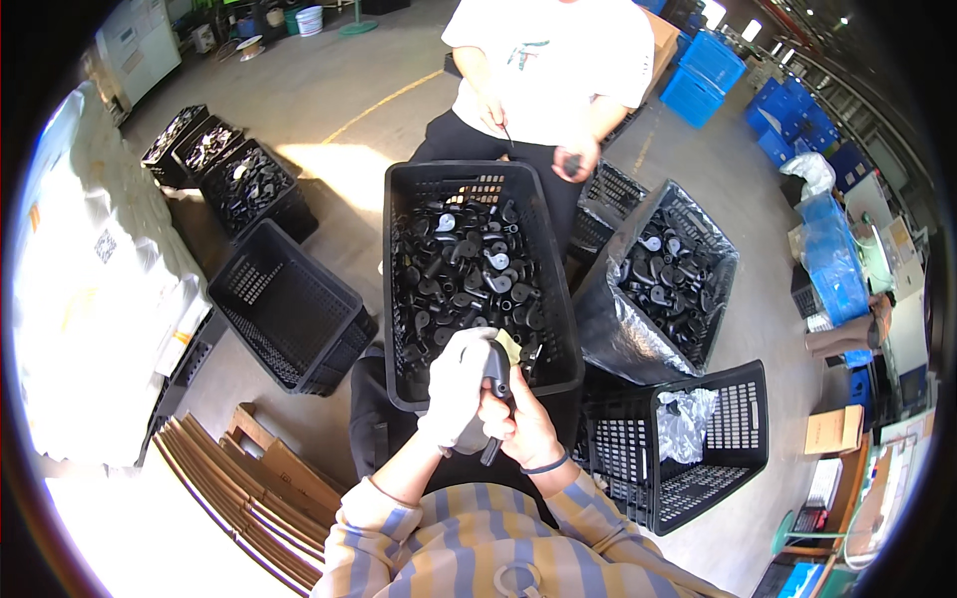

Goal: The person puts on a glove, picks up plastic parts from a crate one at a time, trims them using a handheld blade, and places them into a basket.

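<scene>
My left hand (459,387), in a white glove, is closed round a black curved plastic part (496,363) over the near end of a black crate. My right hand (525,427), bare with a dark wristband, is closed just below it. A slim black-handled tool (490,452) sticks out of its fingers toward me; its working end is hidden. Something pale yellow (509,344) shows at the left fingertips, too small to name. Several similar black parts, a few with grey discs, fill the crate (392,299) in front of me.
Across the crate a person in a white shirt (543,60) holds a small dark part. Right of it stands a foil-lined crate (618,339) of parts, with a tilted crate (738,439) nearer. Left are an empty crate (344,349), filled crates (289,214) and flattened cardboard (224,498).
</scene>
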Action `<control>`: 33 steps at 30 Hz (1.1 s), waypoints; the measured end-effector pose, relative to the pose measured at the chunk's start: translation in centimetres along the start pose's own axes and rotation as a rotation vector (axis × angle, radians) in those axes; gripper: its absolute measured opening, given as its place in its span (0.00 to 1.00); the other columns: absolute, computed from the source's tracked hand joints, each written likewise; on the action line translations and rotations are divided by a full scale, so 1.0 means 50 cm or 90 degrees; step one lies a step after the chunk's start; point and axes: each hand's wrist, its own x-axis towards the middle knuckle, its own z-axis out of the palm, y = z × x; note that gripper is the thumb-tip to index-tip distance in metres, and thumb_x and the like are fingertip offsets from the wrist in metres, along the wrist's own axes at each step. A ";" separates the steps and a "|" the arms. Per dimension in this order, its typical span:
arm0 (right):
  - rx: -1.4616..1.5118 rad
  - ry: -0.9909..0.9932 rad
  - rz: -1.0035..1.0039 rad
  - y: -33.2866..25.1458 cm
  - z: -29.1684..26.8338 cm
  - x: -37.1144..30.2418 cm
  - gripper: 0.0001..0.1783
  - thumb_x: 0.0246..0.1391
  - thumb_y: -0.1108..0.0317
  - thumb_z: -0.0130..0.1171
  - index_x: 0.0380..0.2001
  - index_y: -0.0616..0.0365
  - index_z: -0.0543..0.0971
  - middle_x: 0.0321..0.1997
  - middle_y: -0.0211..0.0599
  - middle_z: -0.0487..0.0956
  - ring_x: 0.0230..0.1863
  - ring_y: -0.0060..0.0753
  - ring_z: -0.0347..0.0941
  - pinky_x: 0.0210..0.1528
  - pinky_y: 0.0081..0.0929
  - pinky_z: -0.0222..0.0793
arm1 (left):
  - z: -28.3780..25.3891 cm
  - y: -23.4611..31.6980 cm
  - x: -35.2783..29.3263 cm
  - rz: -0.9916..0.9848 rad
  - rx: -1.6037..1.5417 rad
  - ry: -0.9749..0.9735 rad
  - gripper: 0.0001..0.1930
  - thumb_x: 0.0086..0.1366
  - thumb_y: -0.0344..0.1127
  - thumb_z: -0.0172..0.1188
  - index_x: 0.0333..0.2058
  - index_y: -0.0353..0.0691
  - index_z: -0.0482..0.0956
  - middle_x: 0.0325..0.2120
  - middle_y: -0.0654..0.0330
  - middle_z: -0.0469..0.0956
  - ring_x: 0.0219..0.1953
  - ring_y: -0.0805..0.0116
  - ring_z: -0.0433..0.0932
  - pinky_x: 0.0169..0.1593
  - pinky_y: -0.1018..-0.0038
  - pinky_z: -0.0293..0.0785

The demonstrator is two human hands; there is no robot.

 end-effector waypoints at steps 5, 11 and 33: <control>-0.600 0.025 -0.406 -0.003 0.014 -0.002 0.14 0.48 0.66 0.59 0.35 0.59 0.69 0.20 0.25 0.66 0.17 0.12 0.56 0.18 0.12 0.53 | -0.038 0.001 0.028 -0.355 -0.522 0.067 0.25 0.65 0.55 0.41 0.34 0.35 0.72 0.23 0.63 0.72 0.23 0.76 0.70 0.26 0.80 0.68; -0.826 0.003 -0.456 -0.029 -0.003 0.011 0.17 0.41 0.73 0.66 0.35 0.59 0.71 0.23 0.26 0.69 0.20 0.14 0.61 0.22 0.15 0.57 | -0.024 0.027 -0.045 -0.055 -0.090 0.036 0.20 0.56 0.37 0.60 0.45 0.35 0.67 0.31 0.63 0.70 0.33 0.78 0.67 0.38 0.80 0.67; -0.648 -0.092 -0.189 -0.062 0.021 0.000 0.19 0.46 0.70 0.61 0.42 0.60 0.71 0.29 0.19 0.67 0.27 0.09 0.58 0.29 0.09 0.55 | -0.037 0.010 -0.033 -0.060 -0.133 0.025 0.11 0.61 0.34 0.54 0.22 0.36 0.73 0.18 0.68 0.70 0.23 0.84 0.64 0.27 0.84 0.61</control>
